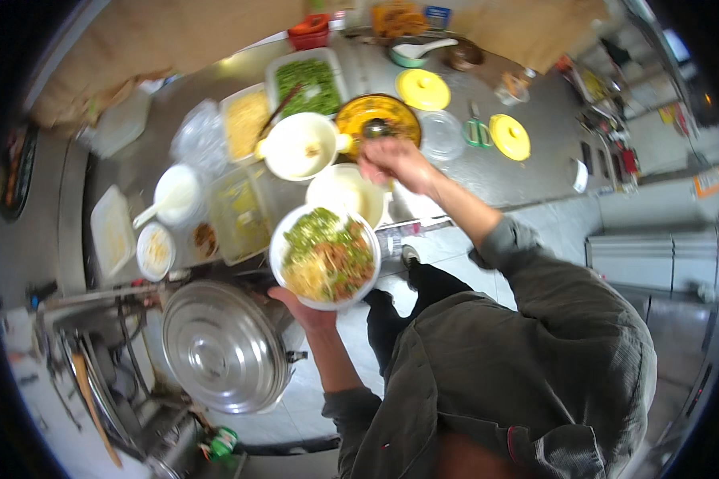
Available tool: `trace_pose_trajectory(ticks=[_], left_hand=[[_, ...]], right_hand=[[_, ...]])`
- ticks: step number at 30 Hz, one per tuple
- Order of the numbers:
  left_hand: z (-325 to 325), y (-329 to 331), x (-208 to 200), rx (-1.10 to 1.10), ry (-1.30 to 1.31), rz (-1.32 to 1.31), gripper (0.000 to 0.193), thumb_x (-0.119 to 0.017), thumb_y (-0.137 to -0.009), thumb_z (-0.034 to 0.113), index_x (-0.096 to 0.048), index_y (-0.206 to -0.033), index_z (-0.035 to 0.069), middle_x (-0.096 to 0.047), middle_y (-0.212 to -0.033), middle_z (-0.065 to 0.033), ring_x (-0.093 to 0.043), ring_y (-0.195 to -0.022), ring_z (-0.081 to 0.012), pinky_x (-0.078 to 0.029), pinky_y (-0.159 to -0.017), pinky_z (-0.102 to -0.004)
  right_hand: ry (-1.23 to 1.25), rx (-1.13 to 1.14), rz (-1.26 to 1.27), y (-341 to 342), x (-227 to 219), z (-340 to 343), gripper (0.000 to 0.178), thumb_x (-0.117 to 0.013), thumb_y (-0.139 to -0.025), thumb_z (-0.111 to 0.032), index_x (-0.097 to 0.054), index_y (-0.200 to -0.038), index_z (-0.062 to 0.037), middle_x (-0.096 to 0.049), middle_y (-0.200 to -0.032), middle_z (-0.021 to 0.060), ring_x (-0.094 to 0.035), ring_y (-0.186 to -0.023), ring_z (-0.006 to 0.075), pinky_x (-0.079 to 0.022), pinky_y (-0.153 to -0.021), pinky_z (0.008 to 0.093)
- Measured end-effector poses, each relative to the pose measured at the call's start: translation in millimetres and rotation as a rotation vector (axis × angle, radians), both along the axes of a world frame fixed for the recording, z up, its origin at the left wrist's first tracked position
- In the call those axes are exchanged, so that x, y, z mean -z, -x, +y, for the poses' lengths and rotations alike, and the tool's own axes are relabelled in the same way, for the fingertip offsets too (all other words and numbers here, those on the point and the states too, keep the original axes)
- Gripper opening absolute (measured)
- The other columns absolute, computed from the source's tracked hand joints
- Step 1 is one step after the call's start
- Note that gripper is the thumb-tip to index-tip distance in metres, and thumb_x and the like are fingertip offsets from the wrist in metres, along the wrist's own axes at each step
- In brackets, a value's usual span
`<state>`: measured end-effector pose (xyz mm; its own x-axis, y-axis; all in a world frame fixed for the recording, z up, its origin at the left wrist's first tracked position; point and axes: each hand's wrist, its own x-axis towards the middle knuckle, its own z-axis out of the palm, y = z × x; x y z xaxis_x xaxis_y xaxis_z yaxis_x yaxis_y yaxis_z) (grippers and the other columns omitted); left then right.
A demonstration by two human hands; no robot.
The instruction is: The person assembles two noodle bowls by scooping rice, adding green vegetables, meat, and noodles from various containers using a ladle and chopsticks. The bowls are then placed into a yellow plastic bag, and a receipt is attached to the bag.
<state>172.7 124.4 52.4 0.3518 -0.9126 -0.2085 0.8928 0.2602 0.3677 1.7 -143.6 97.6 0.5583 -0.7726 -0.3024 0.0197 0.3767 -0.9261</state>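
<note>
My left hand (305,310) supports a white bowl (278,254) from below at its near left side. Chopped greens, pale yellow shreds and brown bits of food fill the bowl. Farther away, my right hand (403,166) is closed on a ladle (376,128), its handle mostly covered by the fingers. The ladle's dark round head is over a round pot (415,126) of orange-brown sauce. Beside that pot stands a white pot with yellow handles (284,162), a little food at its bottom. Another pale bowl (319,190) sits partly behind the held bowl.
A tray of chopped greens (307,88) and a tub of yellow shreds (246,120) stand at the back. Yellow lids (423,89) and green-handled scissors (477,132) lie to the right. A large lidded steel pot (224,347) is near left, beside several plastic tubs (244,215).
</note>
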Motion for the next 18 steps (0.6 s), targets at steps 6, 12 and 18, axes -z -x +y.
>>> trace_pose_trajectory(ticks=[6, 12, 18], left_hand=[[-10.4, 133.4, 58.8, 0.427, -0.282, 0.026, 0.092, -0.019, -0.095, 0.076, -0.025, -0.156, 0.006, -0.037, -0.157, -0.0148, -0.042, -0.141, -0.0321, -0.036, -0.116, -0.0479], [-71.9, 217.1, 112.3, 0.505, -0.287, 0.125, 0.083, -0.022, -0.100, 0.070, -0.032, -0.153, 0.007, -0.043, -0.153, -0.0126, -0.044, -0.138, -0.0303, -0.037, -0.114, -0.0457], [-113.1, 278.7, 119.7, 0.383, -0.365, 0.073, 0.081, -0.020, -0.101, 0.068, -0.035, -0.151, 0.006, -0.046, -0.151, -0.0122, -0.046, -0.137, -0.0300, -0.037, -0.114, -0.0451]], right_hand=[[-0.457, 0.275, 0.167, 200.9, 51.9, 97.2, 0.040, -0.053, -0.105, -0.030, -0.060, -0.130, -0.0002, -0.071, -0.115, 0.0114, -0.070, -0.090, 0.0198, -0.058, -0.082, 0.0350], [1.064, -0.084, 1.161, 271.7, 148.8, -59.4, 0.050, -0.058, -0.079, -0.001, -0.059, -0.129, -0.0039, -0.061, -0.129, 0.0188, -0.057, -0.117, 0.0389, -0.047, -0.099, 0.0428], [1.890, -0.813, 0.985, 284.0, 149.7, -170.4, 0.033, -0.057, -0.089, -0.013, -0.063, -0.121, -0.0067, -0.068, -0.107, 0.0093, -0.067, -0.097, 0.0232, -0.052, -0.086, 0.0367]])
